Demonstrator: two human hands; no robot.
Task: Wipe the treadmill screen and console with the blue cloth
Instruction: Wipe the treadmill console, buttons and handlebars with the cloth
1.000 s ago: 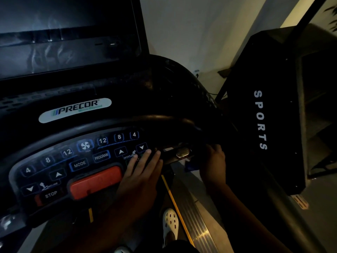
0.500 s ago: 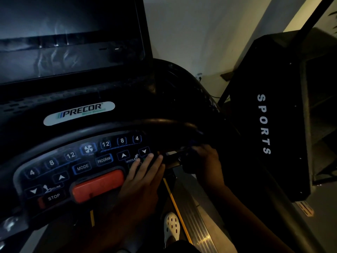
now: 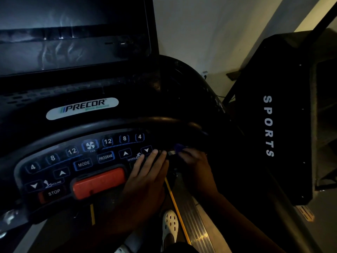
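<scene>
The treadmill's dark screen [image 3: 73, 33] fills the top left, streaked with smears. Below it lies the curved black console [image 3: 82, 161] with lit buttons and a red stop bar [image 3: 99, 181]. My left hand [image 3: 145, 176] rests flat with straight fingers on the console's right end, by the speed arrows. Just to its right, my right hand [image 3: 195, 167] grips the blue cloth [image 3: 179, 147] against the console's right edge. Only a small blue corner of the cloth shows above the fingers.
A black panel [image 3: 269, 125] marked SPORTS stands close on the right. The treadmill's side rail [image 3: 191, 225] with a yellow stripe runs below my hands, and a white clog [image 3: 170, 225] is on the deck. A pale wall is behind.
My right hand has moved left and up along the console's right edge, and the blue cloth now shows above its fingers. My left hand has stayed in place.
</scene>
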